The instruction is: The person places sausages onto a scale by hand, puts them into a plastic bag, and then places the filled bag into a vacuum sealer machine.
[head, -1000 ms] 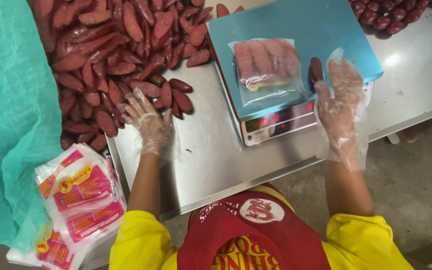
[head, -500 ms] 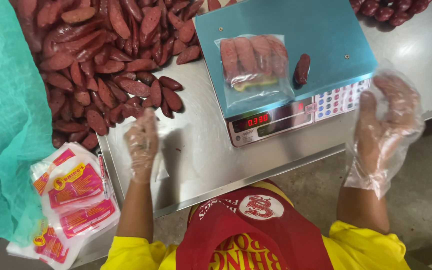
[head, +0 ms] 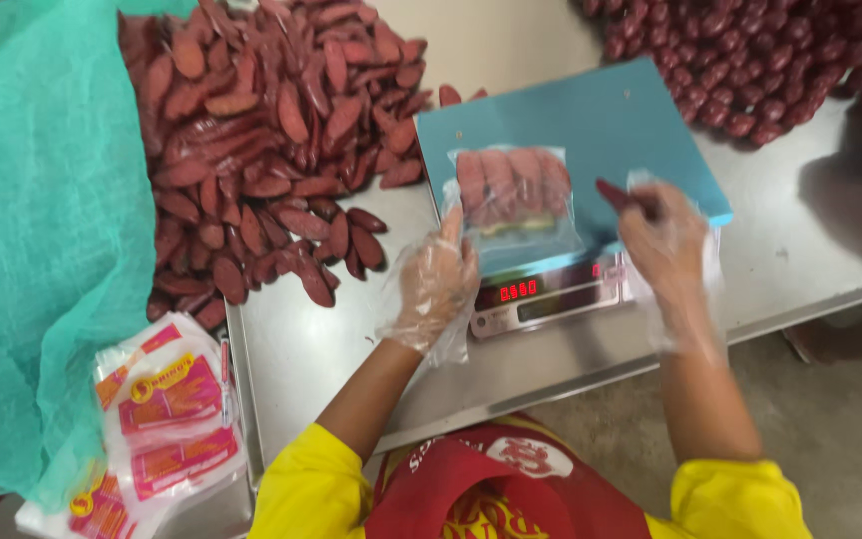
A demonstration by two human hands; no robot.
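Note:
A clear plastic bag of red sausages [head: 513, 195] lies on the blue platform of a digital scale [head: 591, 120]. My left hand [head: 436, 284], in a loose clear plastic glove, touches the bag's lower left edge with its fingers apart. My right hand [head: 662, 245], also gloved, pinches a single dark red sausage [head: 616, 196] over the platform's right side. The scale's red-lit display [head: 519, 290] sits between my hands.
A large heap of red sausages [head: 271, 130] covers the steel table [head: 311, 359] at the left, and another heap [head: 760, 60] lies at the top right. Green mesh netting [head: 42, 230] hangs at the left. A stack of printed empty bags [head: 167, 419] sits below it.
Both hands moved in to the scale. My left hand reached the bag's edge. My right hand picked up the loose sausage that lay on the platform.

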